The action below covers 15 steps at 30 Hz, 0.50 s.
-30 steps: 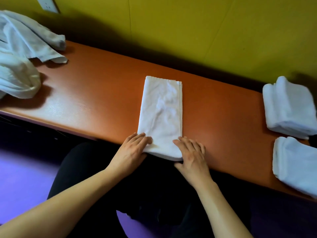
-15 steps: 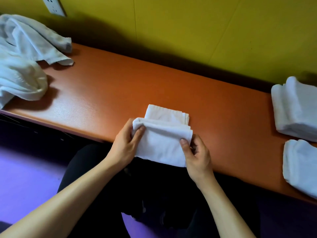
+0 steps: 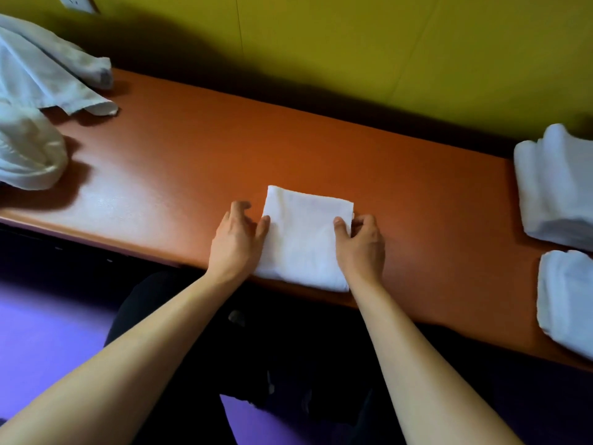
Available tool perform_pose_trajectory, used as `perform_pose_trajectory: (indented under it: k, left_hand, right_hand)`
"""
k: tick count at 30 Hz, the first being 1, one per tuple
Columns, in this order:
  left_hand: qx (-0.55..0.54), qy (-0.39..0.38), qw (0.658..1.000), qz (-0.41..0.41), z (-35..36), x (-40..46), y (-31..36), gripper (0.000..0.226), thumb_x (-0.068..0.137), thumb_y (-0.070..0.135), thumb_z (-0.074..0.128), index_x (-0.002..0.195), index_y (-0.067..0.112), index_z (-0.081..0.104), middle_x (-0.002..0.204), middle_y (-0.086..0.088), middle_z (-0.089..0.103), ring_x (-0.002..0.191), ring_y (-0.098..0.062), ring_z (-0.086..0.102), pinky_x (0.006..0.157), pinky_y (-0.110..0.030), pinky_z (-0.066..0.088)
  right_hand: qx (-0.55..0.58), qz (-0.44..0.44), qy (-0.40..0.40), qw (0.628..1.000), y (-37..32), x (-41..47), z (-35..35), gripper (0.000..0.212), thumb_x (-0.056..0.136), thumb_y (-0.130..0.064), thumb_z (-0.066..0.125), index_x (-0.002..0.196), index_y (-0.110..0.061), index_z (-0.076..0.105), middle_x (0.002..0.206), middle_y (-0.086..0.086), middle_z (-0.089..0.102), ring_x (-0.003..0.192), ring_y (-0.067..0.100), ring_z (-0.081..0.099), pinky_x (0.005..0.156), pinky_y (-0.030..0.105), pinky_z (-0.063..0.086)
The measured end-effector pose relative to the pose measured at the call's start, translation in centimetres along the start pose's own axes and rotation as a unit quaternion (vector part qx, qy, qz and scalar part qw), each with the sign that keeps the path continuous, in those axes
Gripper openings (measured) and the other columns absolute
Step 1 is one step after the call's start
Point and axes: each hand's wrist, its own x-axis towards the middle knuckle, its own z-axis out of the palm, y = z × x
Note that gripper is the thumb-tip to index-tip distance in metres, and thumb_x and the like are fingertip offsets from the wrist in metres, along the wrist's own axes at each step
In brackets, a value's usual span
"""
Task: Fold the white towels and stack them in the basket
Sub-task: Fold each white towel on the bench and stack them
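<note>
A white towel [image 3: 305,239], folded into a small rectangle, lies on the orange table [image 3: 179,175] at its near edge. My left hand [image 3: 236,242] is at the towel's left edge: the thumb touches the cloth and the loosely curled fingers stay off it, over the table. My right hand [image 3: 361,244] pinches the towel's right edge near the far corner, thumb on top and fingers curled at the side. No basket shows in this view.
A heap of unfolded white towels [image 3: 35,101] lies at the table's far left. Two folded towel stacks [image 3: 555,187] [image 3: 568,300] sit at the right end. A yellow wall runs behind the table; purple floor and my dark-clad legs are below.
The long towel's near half was lifted and folded away from me onto the far half. It now lies flat as a short rectangle, and my left fingers have come off it.
</note>
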Motion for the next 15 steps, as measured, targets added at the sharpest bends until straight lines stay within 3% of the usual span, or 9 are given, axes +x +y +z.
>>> perform_pose_trajectory:
  k: [6, 9, 12, 15]
  left_hand:
    - [-0.028, -0.043, 0.998, -0.021, 0.1, -1.6, -0.3, 0.035, 0.097, 0.034, 0.056, 0.125, 0.013, 0.052, 0.106, -0.002, 0.066, 0.102, -0.029, 0.063, 0.09, -0.045, 0.051]
    - [-0.036, -0.073, 0.996, -0.04, 0.2, -1.8, 0.1, 0.035, 0.095, 0.025, 0.059, 0.126, 0.012, 0.052, 0.11, -0.004, 0.067, 0.102, -0.028, 0.063, 0.087, -0.039, 0.05]
    - [-0.056, -0.089, 0.991, -0.082, -0.1, -2.1, 0.8, 0.041, 0.092, 0.024, 0.065, 0.128, 0.011, 0.052, 0.109, 0.001, 0.065, 0.104, -0.024, 0.064, 0.082, -0.03, 0.044]
    - [-0.074, -0.101, 0.985, -0.115, -0.4, -2.2, 1.5, 0.049, 0.09, 0.029, 0.069, 0.133, 0.011, 0.052, 0.113, 0.0, 0.066, 0.098, -0.02, 0.063, 0.081, -0.029, 0.045]
  right_hand:
    - [-0.09, 0.027, -0.019, 0.995, 0.9, -3.6, -2.0, 0.034, 0.097, -0.052, 0.05, 0.107, -0.019, 0.051, 0.106, 0.005, 0.065, 0.101, 0.031, 0.061, 0.073, 0.032, 0.034]
    - [-0.11, 0.042, -0.052, 0.992, 1.2, -5.3, -2.5, 0.041, 0.097, -0.052, 0.05, 0.115, -0.016, 0.053, 0.115, 0.008, 0.065, 0.107, 0.032, 0.06, 0.078, 0.035, 0.037]
    - [-0.04, 0.109, -0.082, 0.99, 1.1, -4.9, -2.8, 0.045, 0.095, -0.051, 0.054, 0.119, -0.013, 0.056, 0.119, 0.008, 0.066, 0.11, 0.031, 0.06, 0.082, 0.035, 0.042]
    - [0.047, 0.196, -0.117, 0.973, 1.3, -3.6, -3.4, 0.055, 0.089, -0.056, 0.059, 0.118, -0.01, 0.063, 0.117, 0.007, 0.067, 0.104, 0.027, 0.061, 0.078, 0.032, 0.043]
